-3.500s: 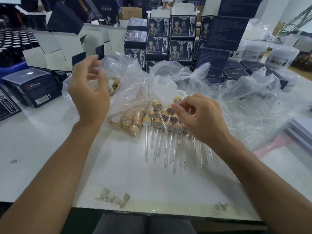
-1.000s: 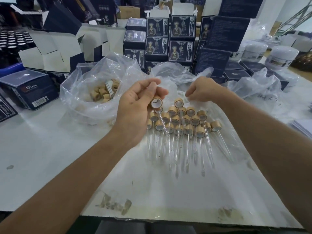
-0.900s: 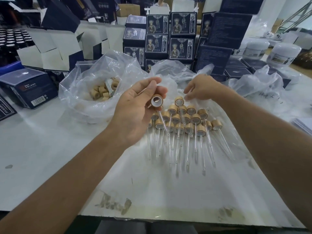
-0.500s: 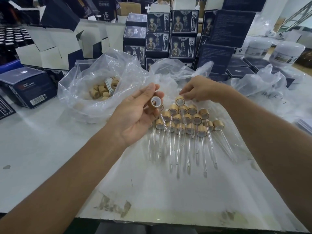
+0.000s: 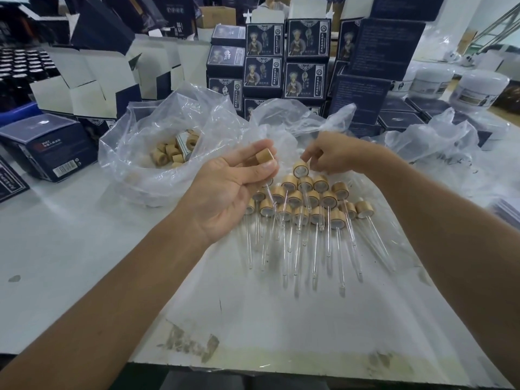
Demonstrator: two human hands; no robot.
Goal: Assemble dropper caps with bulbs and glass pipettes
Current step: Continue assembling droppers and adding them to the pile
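One cap in hand: we are holding a single bamboo cap (image 5: 264,156) between the thumb and fingertips of our left hand (image 5: 229,190), raised just above the left edge of the finished pile.
Change: half a second ago the cap's white-lined opening was facing us; now we are seeing its wooden side, so we are rolling it in the fingers, likely lining it up for a pipette.
Right hand: our right hand (image 5: 334,156) is reaching to the far edge of the pile, fingers curled and pinched down just beside the topmost dropper (image 5: 300,168); whether it is gripping anything we cannot tell.
Finished pile: roughly two dozen assembled droppers (image 5: 306,204) are lying in rows on a plastic sheet (image 5: 281,319), glass pipettes (image 5: 315,249) pointing towards us.
Supply: loose caps (image 5: 168,153) are waiting in the open plastic bag (image 5: 135,153) to the left.
Meaning: we are judging one more unit is starting, with plenty of stock left.
Surroundings: dark printed boxes (image 5: 284,60) are stacking up behind, white jars (image 5: 478,88) far right.
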